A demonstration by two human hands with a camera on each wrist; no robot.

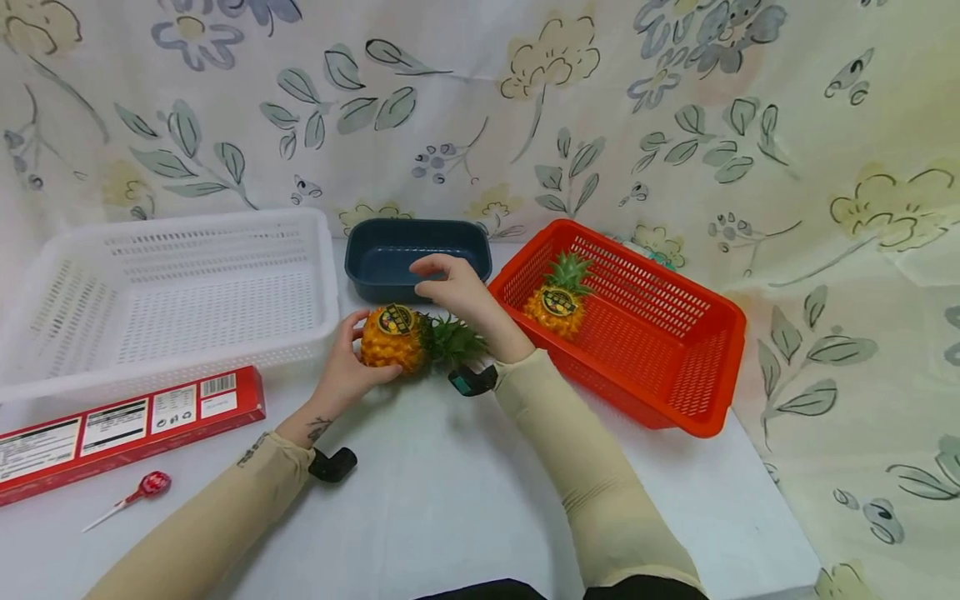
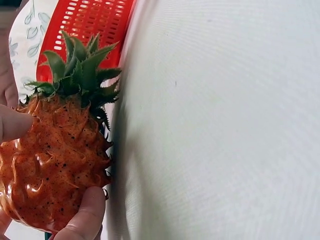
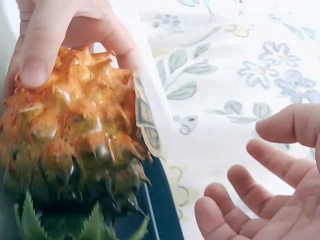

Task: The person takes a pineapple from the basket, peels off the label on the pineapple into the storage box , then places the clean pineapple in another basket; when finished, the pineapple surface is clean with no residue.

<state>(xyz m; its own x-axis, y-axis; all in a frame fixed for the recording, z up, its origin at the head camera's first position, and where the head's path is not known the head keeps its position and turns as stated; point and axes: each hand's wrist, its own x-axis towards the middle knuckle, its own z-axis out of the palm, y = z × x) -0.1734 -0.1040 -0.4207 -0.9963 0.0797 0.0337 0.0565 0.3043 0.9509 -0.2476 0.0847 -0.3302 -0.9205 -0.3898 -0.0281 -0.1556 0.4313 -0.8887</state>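
Observation:
A small orange pineapple (image 1: 386, 350) with a dark round sticker lies on its side, its green crown (image 1: 459, 342) pointing right. My left hand (image 1: 347, 367) grips it by the base end, and in the right wrist view the left thumb (image 3: 35, 70) presses on its spiky skin. Above the crown hovers my right hand (image 1: 461, 292), fingers relaxed and apart from the fruit; the right wrist view shows its loosely bent fingers holding nothing. A second pineapple (image 1: 555, 308) leans inside the red basket (image 1: 675, 379), crown up.
Behind the hands sits a dark blue tub (image 1: 360, 279). At the left stands a white perforated basket (image 1: 330, 292), with a long red box (image 1: 247, 400) in front of it. A lollipop (image 1: 153, 484) lies nearer on the white table (image 1: 420, 508). Floral cloth (image 1: 465, 108) hangs behind.

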